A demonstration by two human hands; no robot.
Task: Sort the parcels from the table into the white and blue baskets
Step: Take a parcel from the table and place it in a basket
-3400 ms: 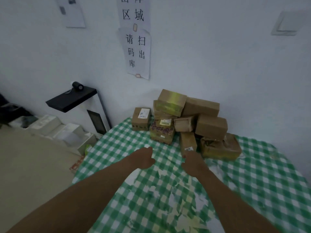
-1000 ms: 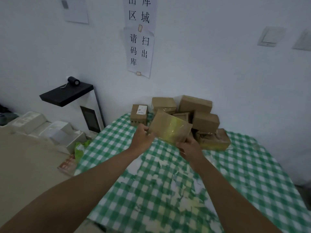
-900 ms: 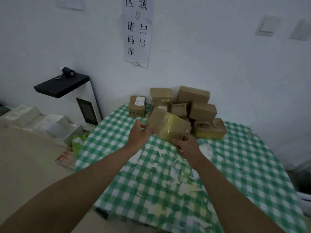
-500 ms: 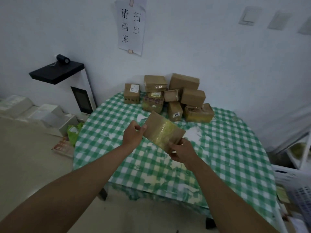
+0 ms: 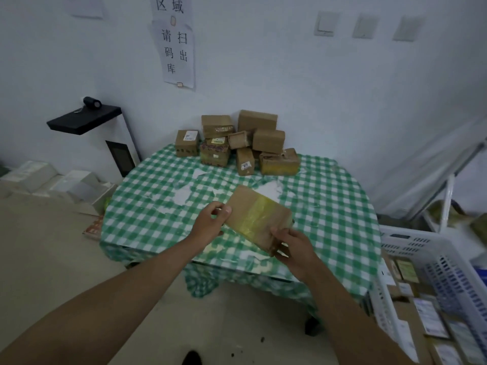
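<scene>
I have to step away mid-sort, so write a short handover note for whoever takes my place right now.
Left hand and right hand both grip the taped parcel, held above the table.
The remaining parcels sit piled at the table's far edge by the wall.
The white basket, on the floor to the right, already holds parcels.
The blue basket is not clearly visible.
Left: drop this parcel, then sort the pile.

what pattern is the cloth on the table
Green and white checks, worn pale in patches; the tablecloth shows in the head view.
</scene>
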